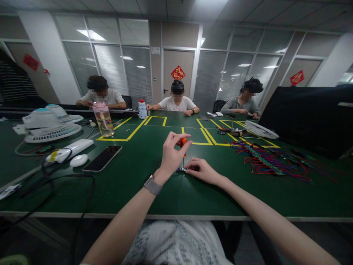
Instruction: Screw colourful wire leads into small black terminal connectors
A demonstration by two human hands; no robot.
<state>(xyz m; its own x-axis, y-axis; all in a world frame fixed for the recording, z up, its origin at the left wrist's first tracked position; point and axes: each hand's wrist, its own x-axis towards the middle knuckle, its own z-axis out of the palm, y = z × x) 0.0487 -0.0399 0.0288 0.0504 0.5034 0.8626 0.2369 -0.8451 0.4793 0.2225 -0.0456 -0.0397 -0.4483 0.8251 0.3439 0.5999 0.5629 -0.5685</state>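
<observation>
An upright screwdriver (184,142) with an orange handle is in my left hand (171,151), thumb and fingers curled about the handle. Its thin shaft points down at a small circuit board (181,170) lying on the green table. From the right, my right hand (203,170) rests low on the table, fingertips closed on the board's edge. Part of the board is covered by my hands, and the screwdriver's tip is too small to make out clearly.
On the left are a phone (103,159), a white mouse-shaped object (78,160), black cables (55,180), white fans (52,129) and a bottle (103,119). Wired boards (264,158) lie right, near a black panel (309,117). Several people sit opposite.
</observation>
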